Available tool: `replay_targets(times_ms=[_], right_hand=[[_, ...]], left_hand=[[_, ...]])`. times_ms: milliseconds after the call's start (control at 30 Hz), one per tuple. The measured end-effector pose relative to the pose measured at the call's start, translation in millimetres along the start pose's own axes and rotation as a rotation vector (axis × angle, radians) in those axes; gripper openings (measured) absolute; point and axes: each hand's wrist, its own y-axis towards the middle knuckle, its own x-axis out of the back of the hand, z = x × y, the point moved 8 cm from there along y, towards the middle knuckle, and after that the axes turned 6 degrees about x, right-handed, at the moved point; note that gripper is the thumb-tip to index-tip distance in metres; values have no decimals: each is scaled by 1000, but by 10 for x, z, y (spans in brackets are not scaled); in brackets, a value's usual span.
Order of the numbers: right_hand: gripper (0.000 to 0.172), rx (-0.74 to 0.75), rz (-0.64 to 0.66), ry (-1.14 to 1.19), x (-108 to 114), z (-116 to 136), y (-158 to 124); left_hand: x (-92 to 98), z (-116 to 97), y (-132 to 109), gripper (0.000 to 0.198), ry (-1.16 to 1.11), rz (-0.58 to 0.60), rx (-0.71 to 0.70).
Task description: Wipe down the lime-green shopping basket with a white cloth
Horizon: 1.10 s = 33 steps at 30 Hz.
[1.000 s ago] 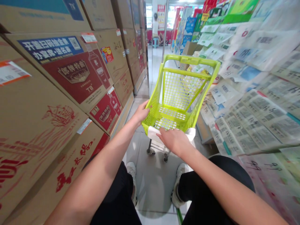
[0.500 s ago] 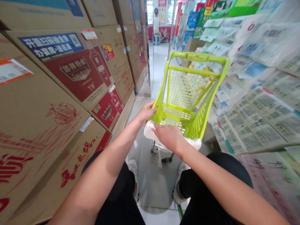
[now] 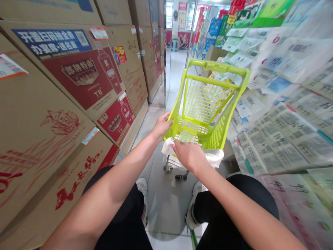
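White cloth (image 3: 214, 157): along near edge of green cart (image 3: 218, 133), long axis left-right, directly under your right hand (image 3: 189, 155), fingers gripping it. Your left hand (image 3: 162, 126): just beyond cloth's left end, fingers clasping the cart's left rim.

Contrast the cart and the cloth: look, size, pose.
Look: the cart is yellow-green latticework; the cloth is plain white and limp.
Size: the cart is far larger than the cloth.
Pose: the cart stands upright on wheels; the cloth drapes over its near edge.
Shared: each has a hand on it.
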Motion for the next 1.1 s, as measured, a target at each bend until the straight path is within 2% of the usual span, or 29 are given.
replay_targets(times_ms=[100,233,367,467,567,667,767,867,1000,1100], right_hand=[[49,67,-14,11,29,80,90],[49,94,-12,26,56,93,112],[46,45,22,31,77,0,32],[43,11,41,33,83,-99,-74],[44,7,43,23,58,-198,-173],[44,39,14,5,30,-248,-220],[44,83,-15,-8,20,-234,-206],[41,112,-25,-17,29,-184,-134],[36,179,-67,-17,52,-33,37],[39,219,-117,-1,58,76,145]], left_hand=[[-67,41,-83,71,14,-41,14],[-51,57,-92,65,77,-41,57],[111,11,41,61,119,-58,61],[278,-37,187,66,154,-77,58],[446,-100,309,73,196,-101,44],[533,-157,361,74,192,-110,5],[529,-134,345,77,167,-140,0],[440,-44,280,80,127,-169,21],[252,42,145,71,89,-155,17],[208,40,65,67,62,-141,4]])
